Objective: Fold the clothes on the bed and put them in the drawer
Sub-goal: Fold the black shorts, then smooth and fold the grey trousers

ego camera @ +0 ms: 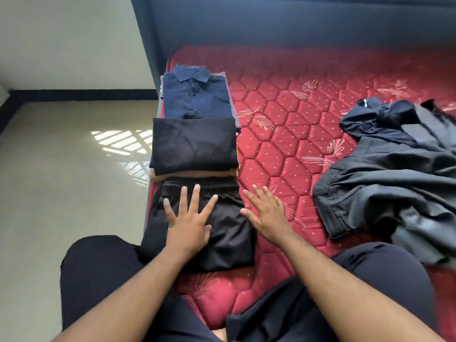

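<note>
The folded black shorts [217,233] lie at the near left edge of the bed [283,134], waistband away from me. My left hand [188,218] rests flat on them, fingers spread wide. My right hand [267,213] lies spread and empty just beside their right edge, on the mattress. Beyond them sit a folded black garment [193,145] and a navy shirt [195,95]. Unfolded grey clothes [385,174] lie well apart, right.

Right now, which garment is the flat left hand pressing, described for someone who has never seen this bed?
On the red quilted mattress, three folded stacks line the left edge. The nearest is the folded black shorts, under the left hand. Only it shows a gathered elastic waistband.
</note>
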`<state>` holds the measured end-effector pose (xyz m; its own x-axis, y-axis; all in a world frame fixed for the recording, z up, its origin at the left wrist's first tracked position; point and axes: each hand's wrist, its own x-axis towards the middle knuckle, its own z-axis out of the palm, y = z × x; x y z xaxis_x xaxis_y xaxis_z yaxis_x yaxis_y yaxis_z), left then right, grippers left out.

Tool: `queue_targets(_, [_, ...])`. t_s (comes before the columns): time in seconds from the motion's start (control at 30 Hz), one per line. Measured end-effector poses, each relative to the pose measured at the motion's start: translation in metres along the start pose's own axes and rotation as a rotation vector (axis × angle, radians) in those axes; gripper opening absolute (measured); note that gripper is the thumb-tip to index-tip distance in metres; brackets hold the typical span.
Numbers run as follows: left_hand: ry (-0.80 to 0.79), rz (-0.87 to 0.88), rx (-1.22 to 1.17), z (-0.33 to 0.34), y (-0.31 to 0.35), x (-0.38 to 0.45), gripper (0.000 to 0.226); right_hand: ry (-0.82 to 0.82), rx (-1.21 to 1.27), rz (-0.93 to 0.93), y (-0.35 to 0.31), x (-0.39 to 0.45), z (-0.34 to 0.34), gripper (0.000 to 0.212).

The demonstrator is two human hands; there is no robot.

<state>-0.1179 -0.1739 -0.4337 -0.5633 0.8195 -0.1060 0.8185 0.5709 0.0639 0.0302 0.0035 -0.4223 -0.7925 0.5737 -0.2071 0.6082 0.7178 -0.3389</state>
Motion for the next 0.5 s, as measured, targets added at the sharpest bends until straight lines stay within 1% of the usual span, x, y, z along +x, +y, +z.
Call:
queue_targets(0.03, [0.060,0.055,-0.012,-0.001,0.018,0.006,0.088,-0.060,-0.012,0.020,0.013,-0.001,-0.007,0.074])
queue_targets(0.07, [0.055,0.119,-0.029,-0.005,0.044,0.014,0.087,-0.125,-0.052,0.060,0.034,-0.007,-0.015,0.065])
queue_targets(0.1, [0.019,0.155,-0.043,-0.007,0.064,0.023,0.085,-0.180,-0.119,0.084,0.049,-0.008,-0.023,0.058])
queue_targets(0.13, [-0.044,0.188,-0.054,-0.010,0.087,0.034,0.083,-0.203,-0.188,0.118,0.068,-0.012,-0.032,0.056])
queue_targets(0.2, [-0.145,0.279,-0.062,-0.012,0.134,0.060,0.080,-0.178,-0.295,0.204,0.109,-0.021,-0.051,0.057])
queue_targets(0.27, [-0.252,0.347,-0.085,-0.007,0.178,0.082,0.078,-0.168,-0.385,0.274,0.147,-0.036,-0.067,0.063])
queue_targets(0.33, [-0.351,0.334,-0.158,0.000,0.208,0.094,0.074,-0.142,-0.475,0.327,0.170,-0.050,-0.076,0.072])
queue_targets(0.37, [-0.374,0.297,-0.209,0.004,0.216,0.095,0.070,-0.137,-0.478,0.376,0.176,-0.056,-0.075,0.074])
queue_targets(0.4, [-0.362,0.264,-0.254,0.007,0.228,0.095,0.063,-0.121,-0.439,0.439,0.183,-0.061,-0.078,0.069])
queue_targets(0.43, [-0.327,0.219,-0.294,0.010,0.234,0.094,0.055,-0.103,-0.351,0.495,0.188,-0.061,-0.075,0.060])
queue_targets(0.47, [-0.285,0.173,-0.349,0.010,0.240,0.091,0.047,-0.057,-0.184,0.552,0.189,-0.059,-0.075,0.047])
queue_targets(0.5, [-0.273,0.120,-0.432,0.004,0.248,0.087,0.041,-0.007,0.063,0.603,0.190,-0.056,-0.076,0.033])
